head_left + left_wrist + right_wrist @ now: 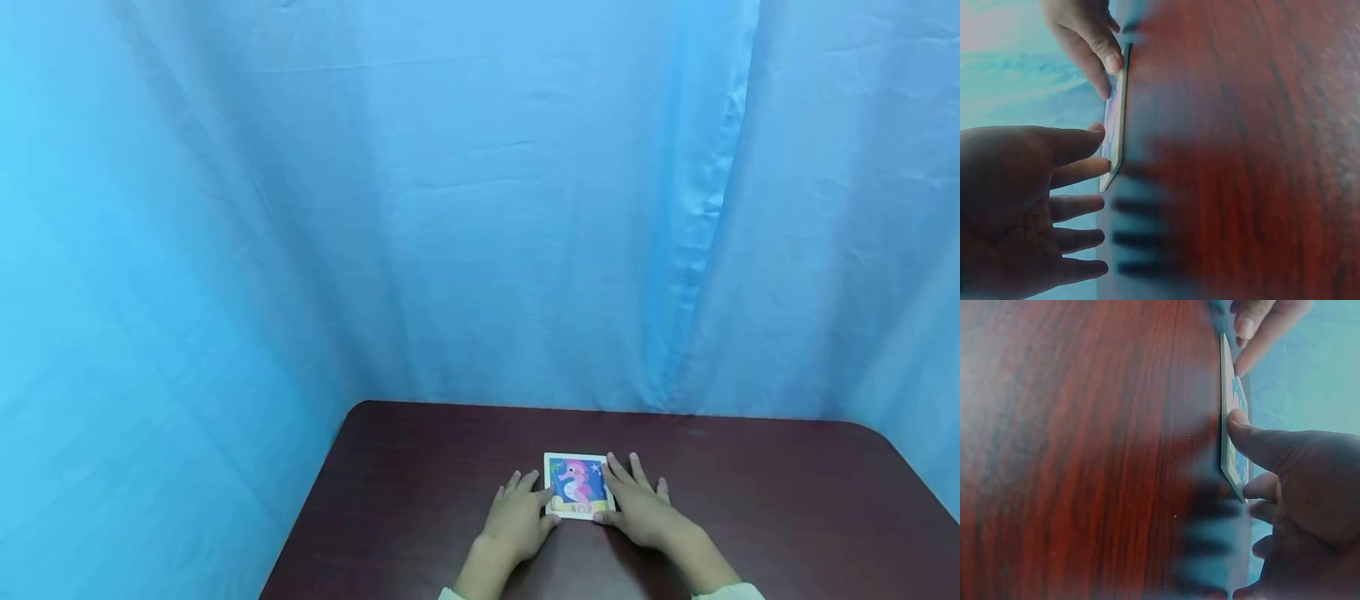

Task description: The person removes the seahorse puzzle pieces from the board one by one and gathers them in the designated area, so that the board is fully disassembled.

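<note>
A thin square picture board (576,483), white-bordered with a pink seahorse on a blue ground, lies flat on the dark table. At its left side is my left hand (516,517), fingers extended, the thumb and index fingertips right at the board's edge. Opposite it, my right hand (643,510) has its thumb at the near right corner and its index finger over the right border. In the left wrist view the board (1121,106) shows edge-on, left fingers (1079,205) spread beside it. The right wrist view shows the right thumb (1239,419) on the board's surface.
The dark red-brown wood-grain table (420,467) has rounded far corners. Light blue curtains (480,208) hang behind it and along both sides. Pale sleeve cuffs (727,592) show at the bottom of the head view.
</note>
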Demonstrator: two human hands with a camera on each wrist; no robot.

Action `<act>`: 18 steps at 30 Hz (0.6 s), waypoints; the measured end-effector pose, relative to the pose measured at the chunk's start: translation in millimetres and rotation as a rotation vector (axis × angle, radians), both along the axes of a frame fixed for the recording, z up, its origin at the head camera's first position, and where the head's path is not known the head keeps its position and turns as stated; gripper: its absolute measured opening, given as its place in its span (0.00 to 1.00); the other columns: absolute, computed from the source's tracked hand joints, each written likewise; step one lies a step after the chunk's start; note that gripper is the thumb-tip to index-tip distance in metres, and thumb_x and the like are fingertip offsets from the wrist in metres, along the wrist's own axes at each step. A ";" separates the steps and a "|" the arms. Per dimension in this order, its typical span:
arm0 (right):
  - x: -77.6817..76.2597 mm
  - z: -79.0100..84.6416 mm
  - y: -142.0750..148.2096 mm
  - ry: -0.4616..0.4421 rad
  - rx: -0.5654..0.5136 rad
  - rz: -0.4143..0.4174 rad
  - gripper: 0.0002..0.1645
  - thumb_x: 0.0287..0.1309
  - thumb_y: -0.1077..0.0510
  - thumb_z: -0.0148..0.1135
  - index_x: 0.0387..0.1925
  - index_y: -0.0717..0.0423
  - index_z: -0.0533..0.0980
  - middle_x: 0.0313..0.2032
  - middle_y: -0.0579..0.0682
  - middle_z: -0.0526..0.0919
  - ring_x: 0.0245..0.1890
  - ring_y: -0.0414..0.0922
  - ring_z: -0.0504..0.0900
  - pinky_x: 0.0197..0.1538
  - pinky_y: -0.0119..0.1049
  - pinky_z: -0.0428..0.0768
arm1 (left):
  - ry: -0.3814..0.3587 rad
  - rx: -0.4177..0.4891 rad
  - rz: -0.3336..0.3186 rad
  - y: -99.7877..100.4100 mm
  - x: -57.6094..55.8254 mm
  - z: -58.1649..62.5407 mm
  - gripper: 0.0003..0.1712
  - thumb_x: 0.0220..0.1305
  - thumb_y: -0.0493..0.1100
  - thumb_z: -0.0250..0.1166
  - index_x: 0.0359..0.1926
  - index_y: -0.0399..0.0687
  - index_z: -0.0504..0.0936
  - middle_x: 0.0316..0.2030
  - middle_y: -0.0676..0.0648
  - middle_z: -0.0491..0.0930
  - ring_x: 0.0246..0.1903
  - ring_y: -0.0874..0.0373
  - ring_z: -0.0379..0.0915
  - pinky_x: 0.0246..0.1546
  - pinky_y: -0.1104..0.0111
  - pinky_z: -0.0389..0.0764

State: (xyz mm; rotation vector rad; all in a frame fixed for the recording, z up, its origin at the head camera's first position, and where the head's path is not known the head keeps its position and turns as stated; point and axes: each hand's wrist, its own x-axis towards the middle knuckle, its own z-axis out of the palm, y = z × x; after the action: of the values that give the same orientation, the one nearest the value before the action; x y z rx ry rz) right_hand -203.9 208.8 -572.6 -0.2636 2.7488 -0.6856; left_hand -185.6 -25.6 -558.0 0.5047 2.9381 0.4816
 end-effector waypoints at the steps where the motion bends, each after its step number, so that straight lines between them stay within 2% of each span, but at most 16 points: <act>1: -0.9 -0.3 0.5 -0.003 -0.002 0.000 0.55 0.65 0.39 0.70 0.81 0.61 0.58 0.84 0.63 0.49 0.84 0.71 0.36 0.70 0.86 0.39 | -0.001 0.001 -0.002 0.2 -0.1 -0.2 0.27 0.71 0.56 0.68 0.68 0.60 0.82 0.74 0.44 0.74 0.76 0.40 0.67 0.70 0.42 0.74; 11: -7.3 0.8 4.9 -0.043 -0.070 0.011 0.58 0.62 0.43 0.74 0.81 0.64 0.55 0.83 0.66 0.48 0.83 0.73 0.38 0.69 0.86 0.35 | 0.030 0.011 -0.017 3.1 -0.4 -4.7 0.27 0.70 0.53 0.70 0.68 0.59 0.83 0.73 0.43 0.76 0.75 0.41 0.69 0.68 0.42 0.76; 18: -4.6 -1.6 3.3 -0.044 -0.105 0.005 0.58 0.62 0.45 0.74 0.82 0.61 0.55 0.83 0.66 0.49 0.83 0.73 0.38 0.69 0.86 0.33 | 0.027 0.137 0.043 3.4 -5.7 -7.2 0.21 0.69 0.53 0.72 0.60 0.54 0.88 0.66 0.43 0.81 0.68 0.42 0.74 0.68 0.44 0.74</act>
State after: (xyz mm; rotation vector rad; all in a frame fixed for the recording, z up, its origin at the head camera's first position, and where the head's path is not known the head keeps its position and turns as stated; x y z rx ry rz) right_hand -208.6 212.1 -574.2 -0.2743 2.6734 -0.8257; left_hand -191.2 -22.2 -565.2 0.4667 2.9611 0.6904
